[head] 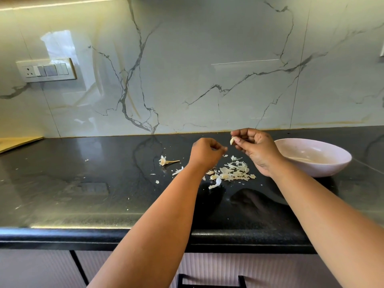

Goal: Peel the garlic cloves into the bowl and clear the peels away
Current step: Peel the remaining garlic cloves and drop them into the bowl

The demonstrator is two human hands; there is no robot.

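Note:
My right hand (252,148) pinches a pale garlic clove (232,140) between thumb and fingertips, held above the black counter just left of the bowl. My left hand (206,151) hovers beside it with fingers curled; whether it pinches a scrap of peel I cannot tell. A heap of dry white garlic peels (233,172) lies on the counter below and between both hands. The wide pale pink bowl (324,163) stands at the right. A bare garlic stem with its root base (166,161) lies to the left of my left hand.
Small peel flakes (157,181) are scattered over the black granite counter (83,183). A marble backsplash rises behind, with a switch plate (46,70) at the left. A wooden board (18,142) sits at the far left. The counter's front edge runs across below my forearms.

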